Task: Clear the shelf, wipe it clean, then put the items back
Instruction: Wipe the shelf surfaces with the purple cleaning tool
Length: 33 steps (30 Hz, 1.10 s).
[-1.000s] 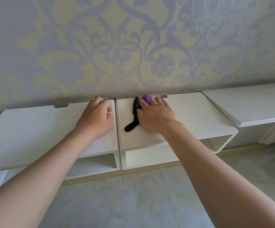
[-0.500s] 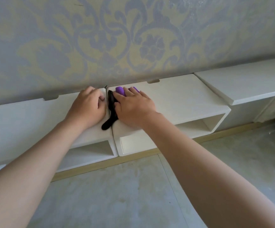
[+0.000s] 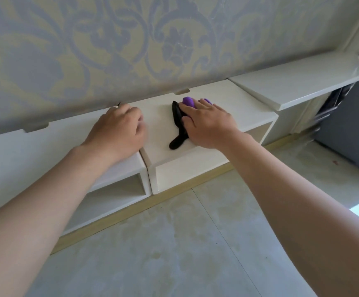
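Observation:
A low white shelf unit [image 3: 234, 108] runs along the wall. My right hand [image 3: 206, 125] presses a black and purple cloth [image 3: 179, 130] flat on the top of the middle unit, fingers spread over it; purple parts [image 3: 188, 101] stick out past my fingertips and a black tail hangs toward the front edge. My left hand [image 3: 119, 130] rests on the right end of the neighbouring left unit [image 3: 24, 151], fingers curled down, with a thin dark thing showing by its fingertips at the wall.
A higher white shelf board [image 3: 303, 82] joins on the right. A dark grey object [image 3: 350, 129] stands on the floor at the far right. Open cubbies [image 3: 118, 196] sit under the unit tops. Pale tiled floor [image 3: 174, 243] lies in front.
My right hand has slid the cloth to the right, away from the gap between the two units. My left hand stays on the left unit. The camera has shifted.

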Each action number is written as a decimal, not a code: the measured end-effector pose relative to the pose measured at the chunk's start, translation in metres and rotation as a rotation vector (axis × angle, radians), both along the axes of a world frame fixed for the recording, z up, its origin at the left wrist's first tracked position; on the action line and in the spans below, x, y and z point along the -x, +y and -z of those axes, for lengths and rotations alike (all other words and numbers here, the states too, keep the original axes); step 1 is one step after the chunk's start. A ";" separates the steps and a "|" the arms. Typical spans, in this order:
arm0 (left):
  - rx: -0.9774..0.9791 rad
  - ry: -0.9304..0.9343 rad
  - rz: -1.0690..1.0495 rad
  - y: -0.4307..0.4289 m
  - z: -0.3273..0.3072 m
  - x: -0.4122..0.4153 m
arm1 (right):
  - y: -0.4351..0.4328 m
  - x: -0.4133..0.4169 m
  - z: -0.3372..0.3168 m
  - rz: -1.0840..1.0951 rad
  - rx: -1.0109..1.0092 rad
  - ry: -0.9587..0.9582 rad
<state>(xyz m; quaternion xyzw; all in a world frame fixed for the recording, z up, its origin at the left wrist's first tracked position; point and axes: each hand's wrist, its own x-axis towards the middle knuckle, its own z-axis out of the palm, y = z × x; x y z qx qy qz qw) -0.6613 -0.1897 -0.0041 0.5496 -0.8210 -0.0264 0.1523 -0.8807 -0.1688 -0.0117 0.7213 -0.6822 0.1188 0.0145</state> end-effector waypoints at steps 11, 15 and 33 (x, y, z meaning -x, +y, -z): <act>-0.065 -0.237 -0.075 0.057 0.019 0.036 | 0.005 0.019 0.012 -0.099 0.172 -0.081; 0.115 -0.114 -0.065 0.072 0.029 0.041 | 0.014 0.036 0.021 -0.153 0.320 -0.076; 0.319 -0.331 -0.066 0.120 0.179 0.090 | -0.012 0.112 0.122 0.036 0.131 -0.095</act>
